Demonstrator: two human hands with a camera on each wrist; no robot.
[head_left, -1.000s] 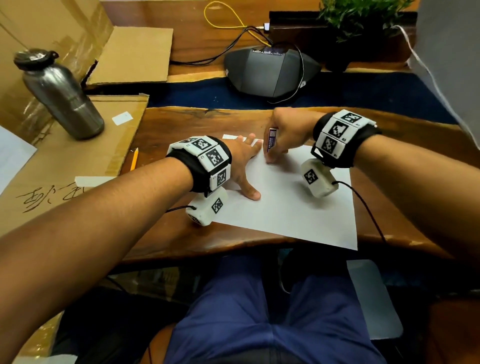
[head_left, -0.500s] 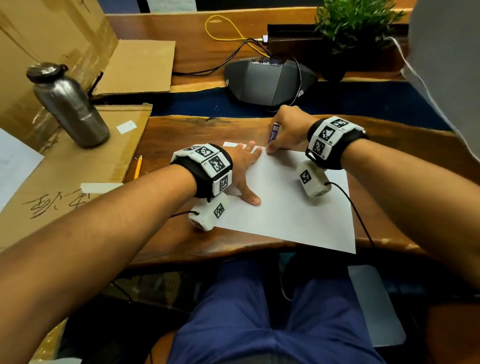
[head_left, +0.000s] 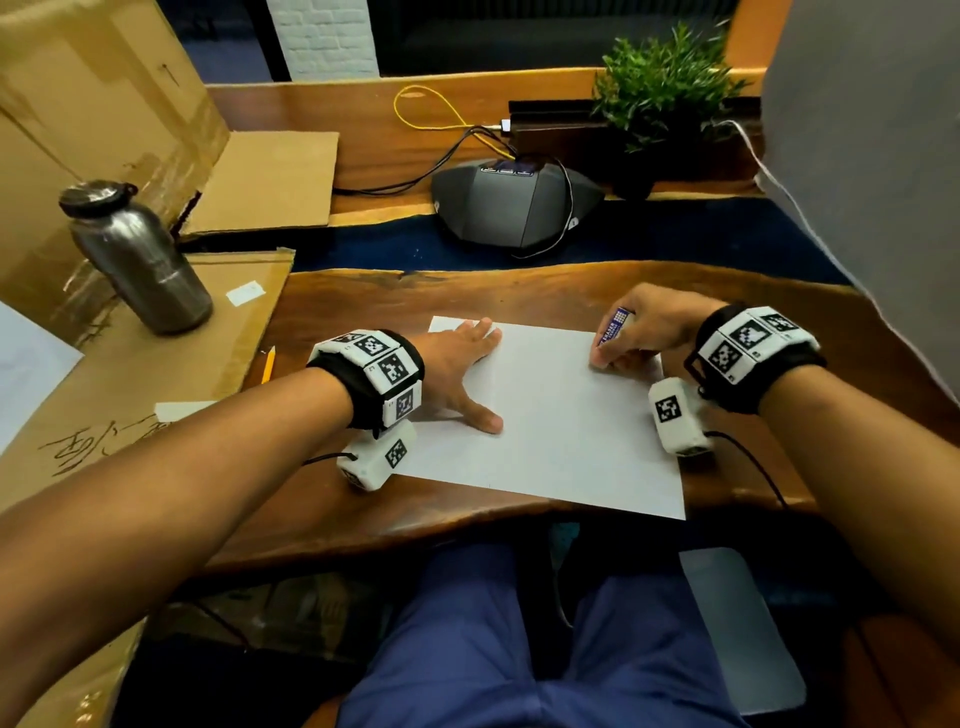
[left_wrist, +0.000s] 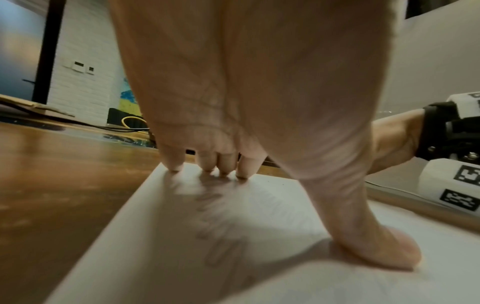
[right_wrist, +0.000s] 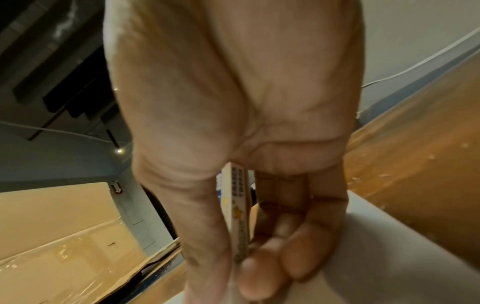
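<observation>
A white sheet of paper (head_left: 561, 426) lies on the wooden desk (head_left: 363, 306) in front of me. My left hand (head_left: 462, 364) presses flat on the sheet's left part, fingers straight and thumb spread; in the left wrist view the fingertips (left_wrist: 207, 164) touch the paper (left_wrist: 182, 236) near its far edge, over faint pencil marks. My right hand (head_left: 639, 332) pinches a small eraser (head_left: 613, 325) in a blue and white sleeve, its lower end down on the sheet's far right corner. In the right wrist view the eraser (right_wrist: 236, 207) stands between thumb and fingers.
A steel bottle (head_left: 135, 254) stands on cardboard (head_left: 130, 374) at the left, with a yellow pencil (head_left: 268, 364) beside the cardboard's edge. A grey conference speaker (head_left: 509, 208) with cables sits behind the desk slab, a potted plant (head_left: 660, 88) beyond it. A grey panel (head_left: 872, 156) rises at the right.
My right hand has slid the eraser to the right along the sheet's far edge, away from my left hand. The left hand has stayed flat on the paper.
</observation>
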